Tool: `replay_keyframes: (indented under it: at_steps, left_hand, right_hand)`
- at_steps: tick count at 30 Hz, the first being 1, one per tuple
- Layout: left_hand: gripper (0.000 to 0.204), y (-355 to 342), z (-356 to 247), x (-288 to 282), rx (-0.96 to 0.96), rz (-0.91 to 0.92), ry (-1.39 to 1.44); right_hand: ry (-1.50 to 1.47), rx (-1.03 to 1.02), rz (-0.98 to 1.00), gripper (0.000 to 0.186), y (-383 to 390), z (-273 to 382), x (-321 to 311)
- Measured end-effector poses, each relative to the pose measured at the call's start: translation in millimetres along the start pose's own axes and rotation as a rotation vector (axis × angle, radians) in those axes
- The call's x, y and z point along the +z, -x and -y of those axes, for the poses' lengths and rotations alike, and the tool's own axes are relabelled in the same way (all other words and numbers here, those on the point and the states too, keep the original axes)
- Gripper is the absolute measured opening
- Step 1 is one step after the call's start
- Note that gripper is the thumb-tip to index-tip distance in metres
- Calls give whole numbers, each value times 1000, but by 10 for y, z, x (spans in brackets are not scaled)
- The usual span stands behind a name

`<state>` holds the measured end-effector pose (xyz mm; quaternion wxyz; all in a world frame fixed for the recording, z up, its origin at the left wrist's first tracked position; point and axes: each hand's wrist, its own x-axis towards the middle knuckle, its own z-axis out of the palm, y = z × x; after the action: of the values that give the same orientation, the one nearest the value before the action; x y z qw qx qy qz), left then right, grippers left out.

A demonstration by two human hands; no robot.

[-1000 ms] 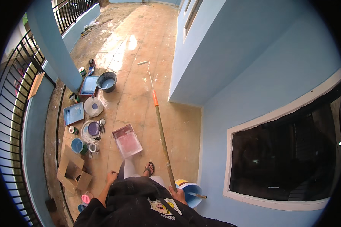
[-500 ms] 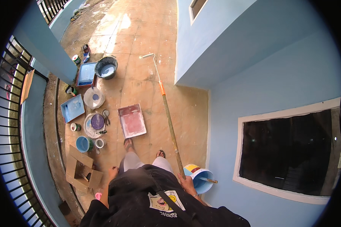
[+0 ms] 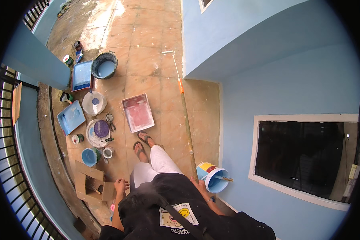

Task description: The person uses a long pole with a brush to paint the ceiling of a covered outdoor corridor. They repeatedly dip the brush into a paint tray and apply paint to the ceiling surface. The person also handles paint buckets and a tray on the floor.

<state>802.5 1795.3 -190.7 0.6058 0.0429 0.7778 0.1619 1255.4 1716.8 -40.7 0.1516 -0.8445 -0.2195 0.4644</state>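
My right hand [image 3: 199, 186] grips the lower end of a long-handled paint roller [image 3: 187, 130]. Its wooden pole runs forward and slightly left to an orange sleeve, a bent wire frame and a narrow white roller head [image 3: 168, 52] over the tiles. My left hand [image 3: 121, 185] hangs low beside my leg with loosely bent fingers apart and nothing in them. A pinkish-red paint tray [image 3: 138, 113] with white smears lies just ahead of my feet. Close to my right hand stands a white and yellow bucket [image 3: 215, 179], light blue inside, with a stick across its mouth.
To the left sit a dark bucket of blue paint [image 3: 106, 69], two blue trays [image 3: 82, 76], a translucent tub [image 3: 95, 103], a purple lid [image 3: 101, 129], a blue pot [image 3: 90, 157] and an open cardboard box [image 3: 91, 182]. A light blue wall [image 3: 238, 100] with a window borders the right.
My feet have come together behind the red tray. The roller, still in my right hand, now sits further right in view. My left hand's fingers have loosened, and the view has shifted.
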Motion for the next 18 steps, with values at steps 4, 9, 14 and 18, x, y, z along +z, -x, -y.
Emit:
replay_keyframes:
  at_steps: [4,9,14,18]
  left_hand:
    - [24,-54,-31,86,-58,4,-51]
    - [20,-100,-431,309,-9,-17,-48]
    - [22,-327,-1177,680,148,-39,-255]
    - [22,-308,-1752,1008,372,-44,-477]
  right_hand:
    - [63,-21,-30,66,-113,275,-11]
    - [70,74,-39,65,-776,602,47]
    - [-44,11,-93,58,-1499,1041,18]
    - [-273,255,120,43,-1178,1416,-377]
